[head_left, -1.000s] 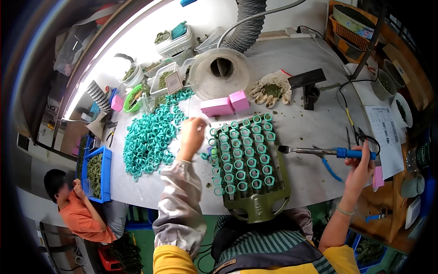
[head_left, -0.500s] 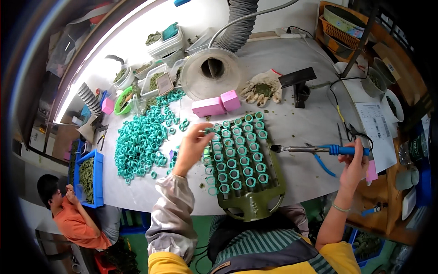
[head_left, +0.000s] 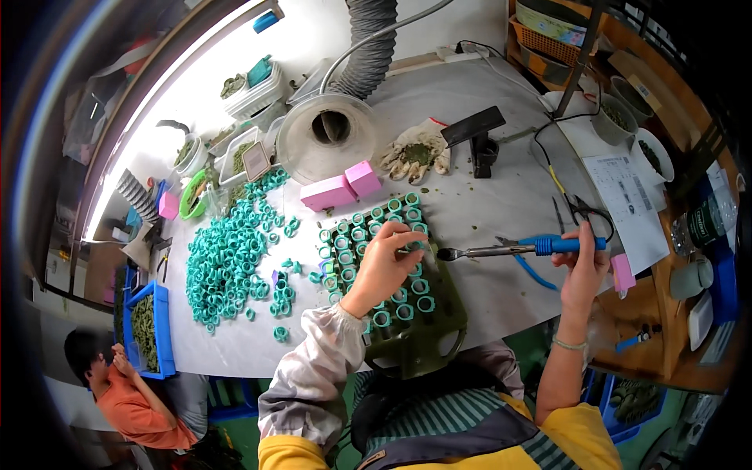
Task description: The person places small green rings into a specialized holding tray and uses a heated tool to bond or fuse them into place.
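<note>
An olive-green rack (head_left: 439, 345) holds several rows of teal wax rings (head_left: 381, 319), standing upright in its slots. Over the right-hand column hovers my left hand (head_left: 382, 266), thumb and fingertips pinched on a teal ring that they partly hide. Its wrist covers rings in the near left part of the rack. My right hand (head_left: 583, 262) grips the blue handle of a soldering iron (head_left: 501, 250), held level. The iron's dark, flattened tip points left, a little right of the left fingertips. A large heap of loose teal rings (head_left: 227, 266) lies left of the rack.
Beyond the rack stand pink blocks (head_left: 329, 193), a clear funnel-shaped hood (head_left: 301, 149) on a grey hose, a soiled glove (head_left: 419, 153) and a black stand (head_left: 478, 141). Blue-handled pliers (head_left: 533, 266) lie beneath the iron. A person in orange (head_left: 141, 399) sits at the left.
My left hand has crossed rightward from the rack's left side to its right-hand column. The iron in my right hand stays close to the rack. The whole view has shifted slightly.
</note>
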Action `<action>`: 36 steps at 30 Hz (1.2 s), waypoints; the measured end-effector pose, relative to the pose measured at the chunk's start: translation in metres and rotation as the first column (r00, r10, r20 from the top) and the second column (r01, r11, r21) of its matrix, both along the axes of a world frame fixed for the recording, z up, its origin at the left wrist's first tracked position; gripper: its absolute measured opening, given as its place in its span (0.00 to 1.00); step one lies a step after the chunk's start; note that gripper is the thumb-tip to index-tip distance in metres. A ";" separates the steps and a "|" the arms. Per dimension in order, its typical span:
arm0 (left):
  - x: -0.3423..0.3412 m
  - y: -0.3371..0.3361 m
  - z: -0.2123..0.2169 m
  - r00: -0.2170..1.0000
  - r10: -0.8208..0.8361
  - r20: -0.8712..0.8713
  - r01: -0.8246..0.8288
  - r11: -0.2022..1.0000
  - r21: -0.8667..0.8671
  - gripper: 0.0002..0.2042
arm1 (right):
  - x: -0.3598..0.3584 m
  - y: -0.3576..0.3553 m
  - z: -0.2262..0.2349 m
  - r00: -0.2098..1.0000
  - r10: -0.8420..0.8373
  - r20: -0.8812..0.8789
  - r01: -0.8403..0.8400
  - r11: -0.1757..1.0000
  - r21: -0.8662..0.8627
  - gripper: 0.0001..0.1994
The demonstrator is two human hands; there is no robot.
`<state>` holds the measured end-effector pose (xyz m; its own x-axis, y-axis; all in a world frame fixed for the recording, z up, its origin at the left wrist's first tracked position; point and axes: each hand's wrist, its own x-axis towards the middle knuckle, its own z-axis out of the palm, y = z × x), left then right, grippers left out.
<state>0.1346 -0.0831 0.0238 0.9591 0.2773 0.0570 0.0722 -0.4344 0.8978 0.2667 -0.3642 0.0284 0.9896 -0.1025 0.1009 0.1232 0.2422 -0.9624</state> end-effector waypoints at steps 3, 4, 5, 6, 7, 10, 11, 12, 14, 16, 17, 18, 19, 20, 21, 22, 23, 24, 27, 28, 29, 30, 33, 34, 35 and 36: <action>0.001 0.003 -0.004 1.000 0.024 -0.020 -0.024 0.999 -0.020 0.12 | 0.001 -0.002 -0.001 1.000 0.010 -0.011 -0.010 1.000 0.006 0.19; 0.001 0.004 -0.006 0.999 -0.012 -0.038 0.011 1.000 -0.019 0.12 | 0.002 -0.002 -0.002 1.000 0.015 -0.016 -0.015 1.000 0.015 0.19; 0.002 0.004 -0.007 0.997 -0.048 -0.056 0.047 0.999 -0.018 0.12 | 0.002 -0.001 -0.002 1.000 0.021 -0.021 -0.020 1.000 0.024 0.19; 0.002 0.002 -0.008 0.997 -0.050 -0.058 0.049 0.999 -0.017 0.12 | 0.002 0.000 -0.003 1.000 0.019 -0.024 -0.018 1.000 0.025 0.19; 0.003 -0.002 -0.010 0.999 -0.052 0.007 0.050 0.985 0.167 0.13 | 0.002 0.001 -0.004 0.999 0.023 -0.025 -0.022 0.999 0.037 0.19; 0.010 -0.009 -0.018 0.990 -0.068 0.125 0.012 0.915 0.403 0.15 | 0.001 0.007 -0.007 0.999 0.028 -0.031 -0.026 0.998 0.056 0.19; 0.012 -0.009 -0.021 0.991 -0.062 0.116 0.010 0.913 0.409 0.15 | 0.000 0.009 -0.008 0.999 0.034 -0.034 -0.031 0.997 0.064 0.19; 0.014 -0.010 -0.023 0.993 -0.056 0.107 0.007 0.910 0.414 0.15 | -0.001 0.013 -0.009 0.999 0.030 -0.034 -0.028 0.998 0.064 0.19; 0.016 -0.009 -0.025 0.991 -0.059 0.118 0.004 0.907 0.420 0.15 | -0.003 0.020 -0.010 0.998 0.039 -0.045 -0.037 0.998 0.054 0.19; 0.013 -0.006 -0.025 0.992 -0.053 0.113 0.000 0.908 0.419 0.15 | -0.005 0.021 -0.007 0.997 0.066 -0.044 -0.063 0.997 0.049 0.19; 0.012 -0.006 -0.026 0.993 -0.044 0.110 -0.006 0.907 0.420 0.15 | -0.005 0.018 -0.007 0.999 0.043 -0.033 -0.042 0.999 0.026 0.19; 0.012 -0.005 -0.025 0.992 -0.053 0.116 -0.001 0.909 0.417 0.14 | -0.004 0.015 -0.005 0.999 0.027 -0.019 -0.027 1.000 0.009 0.19; 0.010 -0.004 -0.025 0.991 -0.056 0.118 0.001 0.909 0.416 0.14 | -0.002 0.008 -0.006 0.999 0.029 -0.019 -0.029 0.999 0.020 0.19; 0.010 -0.005 -0.026 0.990 -0.061 0.124 -0.001 0.897 0.442 0.15 | -0.002 0.004 -0.002 1.000 -0.010 -0.018 0.010 1.000 -0.002 0.19; 0.009 -0.004 -0.024 0.987 -0.085 0.134 0.020 0.904 0.428 0.15 | 0.000 0.000 -0.001 1.000 -0.011 0.015 0.011 1.000 0.010 0.18; 0.012 -0.003 -0.022 0.982 -0.118 0.148 0.048 0.912 0.409 0.15 | 0.001 -0.004 0.003 0.999 -0.041 0.015 0.041 0.999 0.010 0.18; 0.010 0.000 -0.017 0.975 -0.113 0.193 0.041 0.937 0.346 0.16 | 0.001 -0.007 0.004 0.999 -0.034 0.015 0.034 0.999 0.023 0.18; 0.010 0.012 -0.014 0.978 -0.090 0.186 0.030 0.952 0.306 0.13 | 0.002 -0.010 0.002 0.999 -0.036 0.015 0.035 0.999 0.029 0.18; -0.023 0.088 -0.019 0.949 0.263 0.176 -0.289 0.946 0.144 0.09 | 0.000 -0.011 0.007 0.999 -0.024 -0.037 0.025 0.999 0.044 0.18; -0.043 0.121 -0.020 0.917 0.357 0.178 -0.392 0.891 0.230 0.09 | -0.001 -0.010 0.007 0.999 -0.018 -0.037 0.019 0.999 0.046 0.18; -0.070 0.151 -0.022 0.908 0.400 0.123 -0.407 0.779 0.477 0.10 | -0.002 -0.008 0.007 0.999 -0.004 -0.040 0.006 0.999 0.048 0.18; -0.093 0.171 -0.022 0.890 0.449 0.078 -0.374 0.620 0.689 0.11 | -0.002 -0.007 0.007 0.999 0.005 -0.043 -0.002 0.999 0.048 0.18; -0.126 0.186 -0.033 0.903 0.429 0.028 -0.281 0.540 0.793 0.13 | -0.003 -0.007 0.005 1.000 0.010 -0.027 -0.009 0.999 0.039 0.18; -0.129 0.191 -0.036 0.888 0.449 -0.099 -0.229 0.620 0.751 0.12 | -0.004 -0.007 0.006 1.000 0.010 -0.026 -0.009 0.999 0.039 0.18; -0.133 0.193 -0.041 0.869 0.485 -0.099 -0.281 0.649 0.707 0.12 | -0.005 -0.006 0.008 1.000 0.012 -0.021 -0.011 0.999 0.044 0.18; -0.130 0.188 -0.042 0.852 0.513 -0.104 -0.329 0.679 0.656 0.11 | -0.005 -0.006 0.008 1.000 0.006 -0.016 -0.005 0.999 0.045 0.18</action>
<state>0.0045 0.1053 -0.0179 0.7492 0.6505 0.1247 0.5702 -0.7293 0.3782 0.2619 -0.3702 0.0368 0.9917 -0.1008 0.0798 0.1058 0.2863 -0.9523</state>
